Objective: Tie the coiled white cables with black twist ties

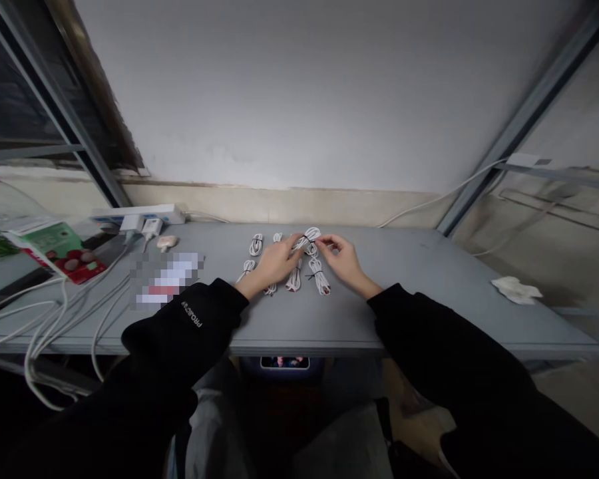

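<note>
Between my hands, above the grey table (299, 326), is a coiled white cable (308, 237) bound with a black tie. My left hand (274, 261) grips the coil's left side with thumb and fingers. At its right side, my right hand (340, 256) pinches at the black tie, fingertips together. More tied white cable bundles lie around: one bundle (320, 277) below my right hand, another bundle (294, 276) beside my left hand, and a bundle (256, 245) farther left at the back. My left hand partly covers several others.
At the left stand a power strip (170, 213) with chargers, a green and red box (62, 249) and a clear bottle (10, 206). Loose white cables (42, 326) hang over the front edge. A crumpled tissue (516, 291) lies at the right. Metal posts flank the table.
</note>
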`<state>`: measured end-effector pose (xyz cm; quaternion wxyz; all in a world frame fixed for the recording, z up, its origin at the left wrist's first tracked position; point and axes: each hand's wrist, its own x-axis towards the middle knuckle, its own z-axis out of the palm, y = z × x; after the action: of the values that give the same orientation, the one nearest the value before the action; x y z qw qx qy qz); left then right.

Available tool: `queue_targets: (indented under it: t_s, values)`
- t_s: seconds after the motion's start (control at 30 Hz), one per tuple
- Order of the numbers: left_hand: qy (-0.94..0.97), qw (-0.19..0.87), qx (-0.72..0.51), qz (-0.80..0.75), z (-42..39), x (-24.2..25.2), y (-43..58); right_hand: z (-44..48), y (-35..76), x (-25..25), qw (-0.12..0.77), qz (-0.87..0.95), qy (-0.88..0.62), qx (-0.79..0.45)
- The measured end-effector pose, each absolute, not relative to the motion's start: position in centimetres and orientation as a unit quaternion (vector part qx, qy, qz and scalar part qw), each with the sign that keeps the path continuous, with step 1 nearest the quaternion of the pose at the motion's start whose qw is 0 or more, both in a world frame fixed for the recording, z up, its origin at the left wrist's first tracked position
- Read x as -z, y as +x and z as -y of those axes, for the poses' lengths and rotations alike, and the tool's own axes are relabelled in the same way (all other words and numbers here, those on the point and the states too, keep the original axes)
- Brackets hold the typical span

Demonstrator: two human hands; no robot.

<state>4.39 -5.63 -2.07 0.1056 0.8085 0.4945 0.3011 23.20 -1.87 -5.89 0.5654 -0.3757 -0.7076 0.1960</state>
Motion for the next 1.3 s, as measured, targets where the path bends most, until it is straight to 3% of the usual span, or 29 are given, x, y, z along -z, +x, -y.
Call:
queue_targets:
  t_s: [0.2,0.53,1.03,1.13,1.3]
  values:
    - [0.799,0.112,-0.301,-0.508,5.5,2.1,4.4,1.7,23.2,5.9,0.571,0.694,-0.379,-0.219]
    - [0.809,0.044,-0.303,-0.502,5.7,2.2,4.7,2.5,22.9,5.5,0.564,0.734,-0.36,-0.117]
    - [0.822,0.075,-0.292,-0.483,5.6,2.6,4.8,3.2,22.7,5.4,0.532,0.74,-0.41,-0.029]
    - [0.812,0.106,-0.314,-0.481,5.5,2.7,4.8,2.7,22.8,5.7,0.547,0.719,-0.419,-0.087]
    - [0.787,0.203,-0.383,-0.439,5.6,2.6,5.0,1.9,23.2,5.5,0.537,0.689,-0.374,-0.311]
